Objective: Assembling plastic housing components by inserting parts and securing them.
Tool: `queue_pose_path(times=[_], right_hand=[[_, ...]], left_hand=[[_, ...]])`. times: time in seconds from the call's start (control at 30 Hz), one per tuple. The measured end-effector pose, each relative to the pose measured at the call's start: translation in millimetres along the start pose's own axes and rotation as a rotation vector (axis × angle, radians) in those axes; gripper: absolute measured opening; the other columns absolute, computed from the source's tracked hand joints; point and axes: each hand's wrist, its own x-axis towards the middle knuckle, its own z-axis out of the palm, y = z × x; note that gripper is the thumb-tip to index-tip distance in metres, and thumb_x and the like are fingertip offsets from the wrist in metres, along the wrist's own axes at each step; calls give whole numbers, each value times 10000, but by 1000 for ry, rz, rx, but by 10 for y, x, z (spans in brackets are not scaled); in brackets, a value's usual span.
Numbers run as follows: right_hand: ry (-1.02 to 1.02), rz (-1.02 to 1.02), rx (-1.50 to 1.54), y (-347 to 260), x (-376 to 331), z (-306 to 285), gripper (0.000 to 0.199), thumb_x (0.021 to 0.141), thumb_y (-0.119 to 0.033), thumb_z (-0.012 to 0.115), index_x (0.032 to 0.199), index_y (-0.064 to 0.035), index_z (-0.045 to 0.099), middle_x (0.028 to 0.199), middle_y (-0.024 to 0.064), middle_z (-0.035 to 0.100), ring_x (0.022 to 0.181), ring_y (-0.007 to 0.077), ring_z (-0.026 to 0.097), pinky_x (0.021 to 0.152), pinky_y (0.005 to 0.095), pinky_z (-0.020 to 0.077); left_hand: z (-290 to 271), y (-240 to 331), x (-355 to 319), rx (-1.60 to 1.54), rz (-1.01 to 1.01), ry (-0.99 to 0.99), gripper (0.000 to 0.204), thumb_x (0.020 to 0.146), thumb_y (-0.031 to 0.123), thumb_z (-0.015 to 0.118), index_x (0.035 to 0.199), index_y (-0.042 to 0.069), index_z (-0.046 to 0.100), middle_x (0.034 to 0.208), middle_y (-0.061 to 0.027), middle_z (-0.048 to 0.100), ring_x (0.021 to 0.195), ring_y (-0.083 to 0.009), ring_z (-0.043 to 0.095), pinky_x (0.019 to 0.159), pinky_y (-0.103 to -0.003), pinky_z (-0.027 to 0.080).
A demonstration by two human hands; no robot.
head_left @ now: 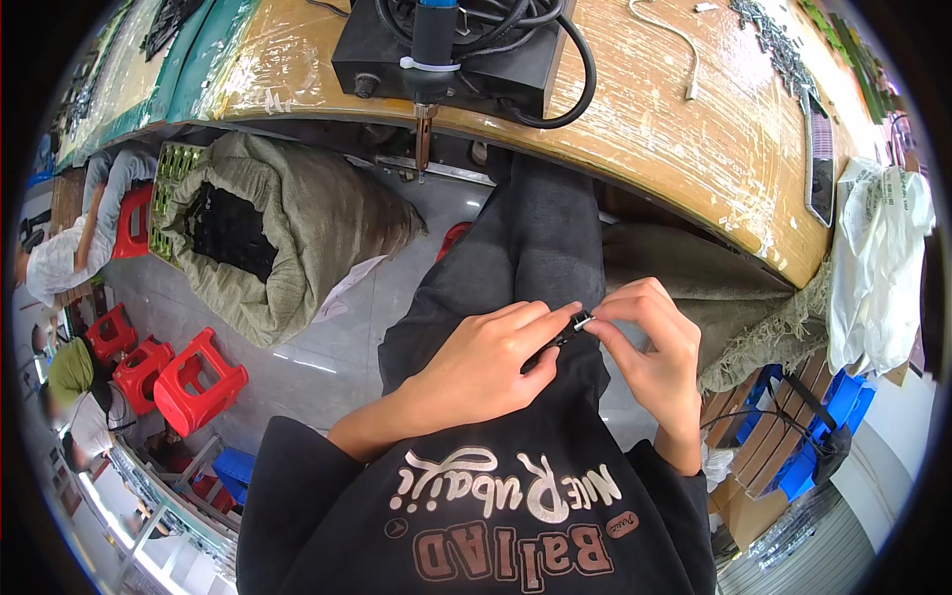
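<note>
Over my lap, my left hand [486, 362] is closed around a small black part [565, 335], its thumb and fingers bent about it. The thumb and forefinger of my right hand [650, 337] pinch the light metallic end [583, 321] of that piece. The two hands meet at this end, and the part is too small to name its kind. Ahead of them a soldering iron [432, 59] points downward past the table edge, fixed with a white cable tie at a black box [357, 64]. The iron's tip is well apart from both hands.
The worn wooden table [654, 119] bears a white cable [684, 50] and a heap of small dark parts [773, 50]. On the left stand a sack [327, 208] with black contents and several red stools [198, 382]. White plastic bag [878, 263] hangs at right. Other people sit at far left.
</note>
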Motion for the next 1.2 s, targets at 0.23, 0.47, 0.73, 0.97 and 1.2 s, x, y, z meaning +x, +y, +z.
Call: queue_pose_path(times=[0.23, 0.47, 0.73, 0.97, 1.2], right_hand=[[11, -56, 7, 19, 8, -3, 204, 558, 85, 679, 710, 24, 558, 691, 100, 573, 653, 219, 541, 595, 281, 430], [23, -85, 33, 57, 3, 14, 202, 560, 91, 675, 709, 28, 554, 696, 101, 575, 651, 218, 541, 594, 282, 430], [73, -98, 77, 67, 0, 40, 189, 568, 92, 672, 693, 12, 554, 701, 92, 567, 645, 227, 539, 578, 290, 438], [70, -143, 55, 80, -4, 51, 214, 556, 113, 671, 706, 25, 546, 703, 105, 577, 656, 219, 537, 591, 280, 428], [86, -146, 62, 87, -30, 73, 222, 553, 118, 671, 707, 27, 541, 712, 110, 574, 667, 219, 534, 595, 281, 429]], left_hand=[[4, -9, 8, -16, 17, 17, 431, 670, 10, 602, 1096, 14, 538, 791, -107, 553, 620, -241, 552, 526, -301, 452], [-13, -1, 10, -21, 14, 15, 433, 666, 5, 604, 1094, 12, 538, 800, -111, 555, 626, -243, 555, 528, -298, 453], [-39, 5, 24, -22, 17, 9, 423, 667, 6, 601, 1086, 10, 540, 806, -112, 556, 629, -240, 555, 526, -299, 452], [-51, 15, 27, -4, 24, 13, 413, 671, 9, 600, 1080, 7, 541, 799, -111, 553, 637, -239, 557, 531, -300, 454], [-37, 14, 15, 10, 30, 28, 407, 665, 1, 602, 1067, -13, 541, 790, -111, 552, 639, -237, 557, 530, -296, 456]])
